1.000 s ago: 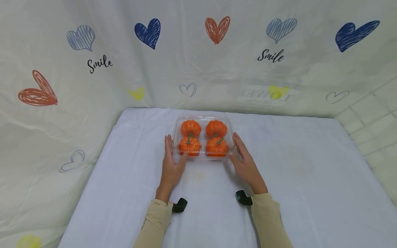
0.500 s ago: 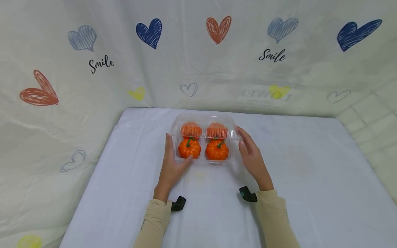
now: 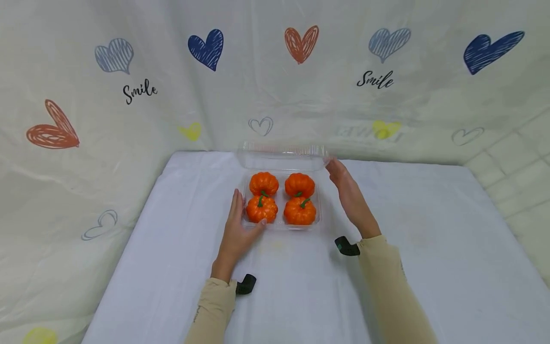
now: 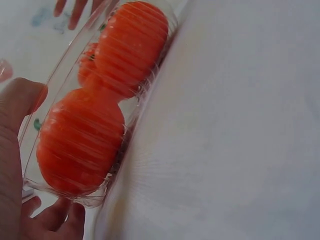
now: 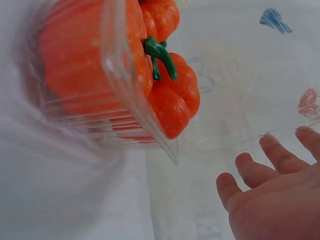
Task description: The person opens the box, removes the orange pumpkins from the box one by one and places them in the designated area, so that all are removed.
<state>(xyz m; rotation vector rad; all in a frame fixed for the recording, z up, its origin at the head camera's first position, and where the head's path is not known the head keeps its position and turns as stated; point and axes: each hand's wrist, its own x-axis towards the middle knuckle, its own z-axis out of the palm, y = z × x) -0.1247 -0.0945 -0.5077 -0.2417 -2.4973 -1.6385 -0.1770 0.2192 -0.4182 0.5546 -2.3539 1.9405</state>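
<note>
A clear plastic clamshell box [image 3: 281,225] holds several small orange pumpkins [image 3: 300,210] with green stems. Its hinged lid [image 3: 283,162] is tipped back away from the base and stands raised at the far side. My left hand [image 3: 237,234] grips the near left corner, thumb [image 4: 30,97] over the front rim and fingers [image 4: 57,217] against the left side. At the lid's right edge is my right hand [image 3: 350,198], its fingers [image 5: 280,155] extended and spread close to the clear plastic.
A white cloth [image 3: 412,229] covers the table under the box. Behind the table's far edge hangs a pale curtain [image 3: 301,95] printed with hearts and lettering. Dark wrist-camera mounts [image 3: 247,284] stick out from both sleeves.
The lid has swung up and back from over the pumpkins, uncovering them. My right hand has moved away from me and up with it. My left hand stays at the box's left corner.
</note>
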